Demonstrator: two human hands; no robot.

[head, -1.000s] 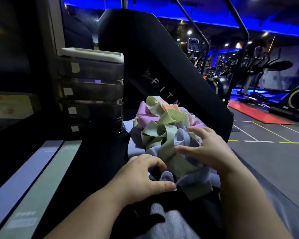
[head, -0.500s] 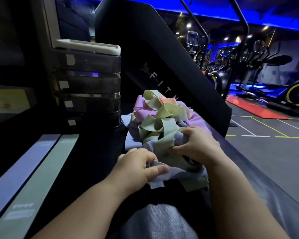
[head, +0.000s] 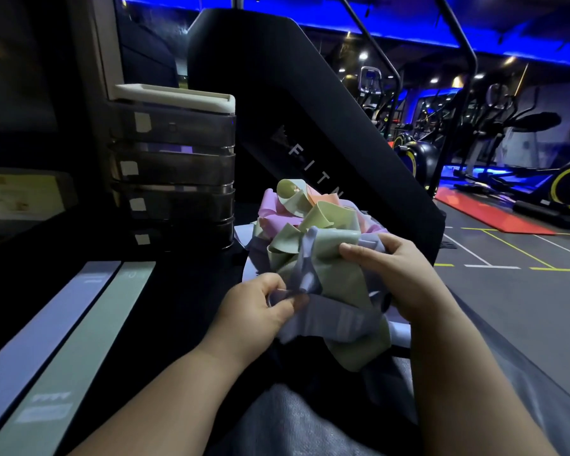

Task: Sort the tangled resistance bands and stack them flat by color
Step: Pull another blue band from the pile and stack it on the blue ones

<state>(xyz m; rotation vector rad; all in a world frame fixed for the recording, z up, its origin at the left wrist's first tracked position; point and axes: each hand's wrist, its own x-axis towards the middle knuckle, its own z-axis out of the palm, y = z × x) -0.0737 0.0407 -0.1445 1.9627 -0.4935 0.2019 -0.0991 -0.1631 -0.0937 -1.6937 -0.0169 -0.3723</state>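
Frame centre: pinching a lavender strip point(head: 306, 274) of the soft, light, stretchy tangle of pastel rubber resistance bands point(head: 316, 218) in the left grip point(head: 254, 307), clamping its pale-green fold point(head: 329, 245) in the right grip point(head: 405, 278), likely best drawn out by a free loop; lower left, two laid flat, one lavender band point(head: 43, 327), one green band point(head: 93, 330).

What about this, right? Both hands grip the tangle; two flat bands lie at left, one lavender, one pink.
One slip: in the head view the second flat one is a green band, not pink. The lavender band, left hand, right hand and tangle are as stated.
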